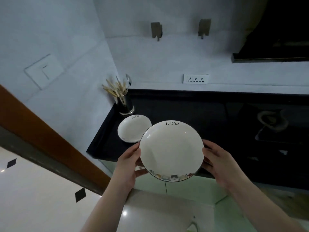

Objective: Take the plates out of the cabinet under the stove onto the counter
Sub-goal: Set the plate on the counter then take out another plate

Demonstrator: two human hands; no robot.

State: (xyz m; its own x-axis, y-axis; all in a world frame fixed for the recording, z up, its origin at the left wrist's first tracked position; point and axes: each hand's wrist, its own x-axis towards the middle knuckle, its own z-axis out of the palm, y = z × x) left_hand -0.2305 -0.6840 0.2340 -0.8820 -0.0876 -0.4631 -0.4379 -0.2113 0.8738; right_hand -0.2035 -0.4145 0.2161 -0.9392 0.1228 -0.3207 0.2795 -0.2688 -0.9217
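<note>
Head view, left hand and right hand gripping white plate by its rim, second plate on black counter

Pale bluish-white walls met in a corner at the upper middle of the frame; a white switch plate sat on the left wall, a white socket strip on the back wall right of centre, and two grey brackets hung near the top. A dark range hood filled the upper right; a brown door frame ran diagonally across the lower left, beside a glossy cream floor with small black diamond insets, catching bright spots of light; a metal utensil holder stood at left of centre, in the corner.
</note>
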